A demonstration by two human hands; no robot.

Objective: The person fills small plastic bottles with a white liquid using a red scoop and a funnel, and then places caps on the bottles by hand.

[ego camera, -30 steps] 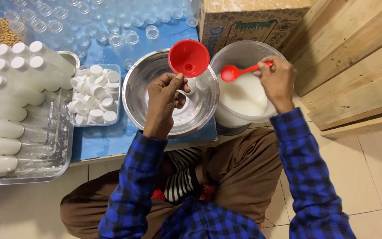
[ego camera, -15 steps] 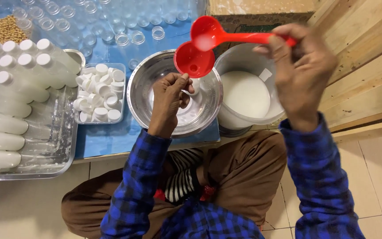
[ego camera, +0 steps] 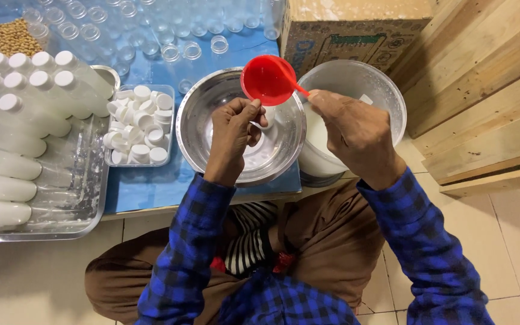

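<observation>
A: How much is done?

B: Filled capped bottles (ego camera: 7, 162) are laid in the tray (ego camera: 73, 210) at nine o'clock; empty ones (ego camera: 151, 30) are left at twelve.

A: And the hands?

B: A small bottle (ego camera: 267, 117) is clamped in the left hand (ego camera: 233, 135) over the steel bowl (ego camera: 200, 120); the red ladle (ego camera: 269, 79) is pinched by the right hand (ego camera: 356, 135).

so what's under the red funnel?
The left hand grips something below the funnel, over the steel bowl. Fingers cover it; only a pale sliver shows, so I can't tell what.

Both forearms reach forward in blue checked sleeves — the left hand (ego camera: 234, 129) curled into a loose fist (fingers folded inward), the right hand (ego camera: 356, 133) knuckles-up, fingers pinched.
</observation>
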